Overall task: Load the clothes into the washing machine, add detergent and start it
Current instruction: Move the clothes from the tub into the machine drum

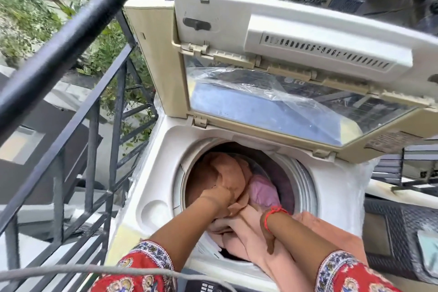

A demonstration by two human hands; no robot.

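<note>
Balcony railing [71, 38] is flanking the washing machine [336, 199]. Nearest, the right hand [267, 237] is clutching peach cloth [227, 173] draped over the rim, feeding it inward. Farther, the left hand [216, 197], fingers buried, grip unclear, is pushing cloth into the drum beneath the raised lid [296, 54].

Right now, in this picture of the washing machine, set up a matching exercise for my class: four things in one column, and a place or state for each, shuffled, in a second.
Things
1. washing machine lid
2. pink garment
3. peach cloth
4. red thread band

Places or states
A. on the right wrist
B. raised open above the drum
C. partly in the drum, trailing over its front rim
D. deep in the drum, right of the peach fabric

Pairs: 1-B, 2-D, 3-C, 4-A
</note>
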